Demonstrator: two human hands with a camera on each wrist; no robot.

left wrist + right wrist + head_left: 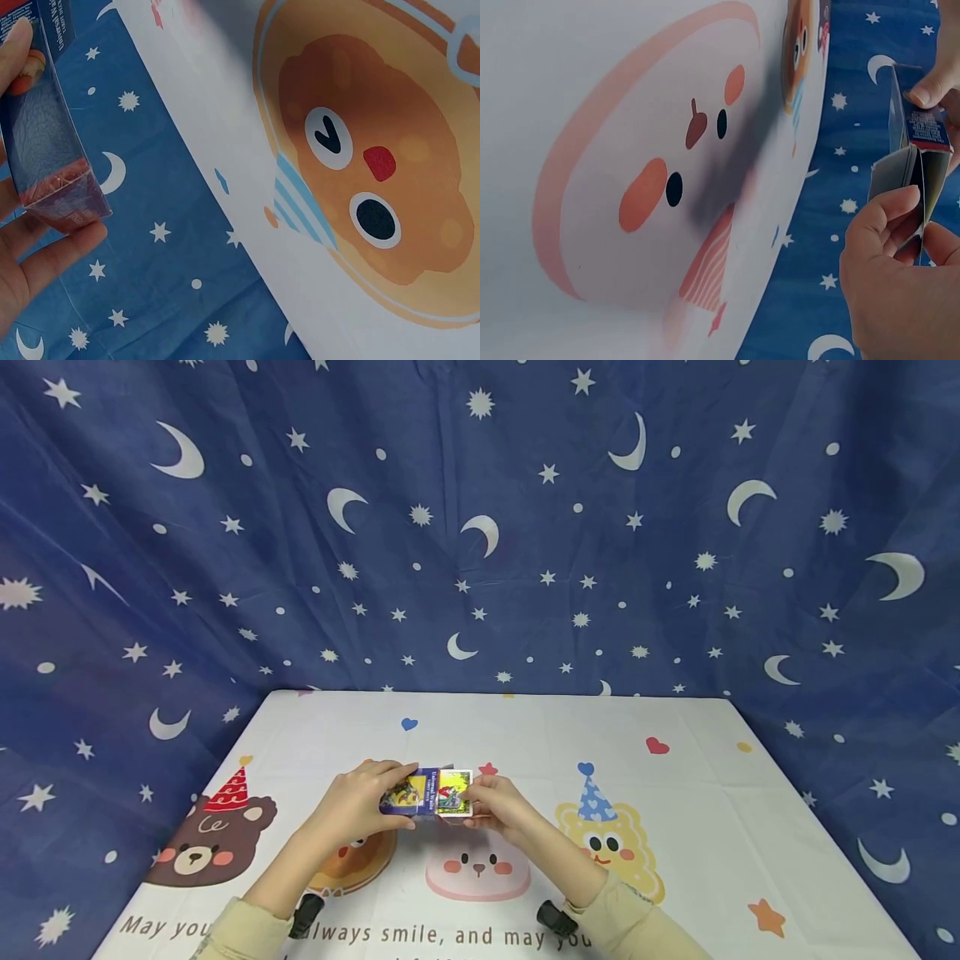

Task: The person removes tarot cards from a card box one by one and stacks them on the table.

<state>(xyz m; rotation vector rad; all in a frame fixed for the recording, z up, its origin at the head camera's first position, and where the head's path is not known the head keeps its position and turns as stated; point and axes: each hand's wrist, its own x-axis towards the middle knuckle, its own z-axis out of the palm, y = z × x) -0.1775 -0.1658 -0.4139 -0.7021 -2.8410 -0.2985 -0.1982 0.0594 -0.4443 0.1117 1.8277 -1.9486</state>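
A blue tarot card box (429, 790), its end printed "Universal Waite", is gripped by my left hand (365, 797) above the table. In the left wrist view the thumb lies on one side of the box (49, 142) and fingers on the other. A stack of cards (454, 787) juts out of the box's right end, a yellow picture card on the front. My right hand (501, 807) pinches the cards by their outer end. In the right wrist view the cards' pale edges (893, 174) show beside an opened box flap, between the right thumb and fingers.
The white tablecloth (693, 835) carries printed cartoon faces, hearts, stars and lettering. A blue curtain (480, 593) with moons and stars hangs behind and beside the table. Dark wrist straps (556, 918) show near both beige sleeves (637, 922).
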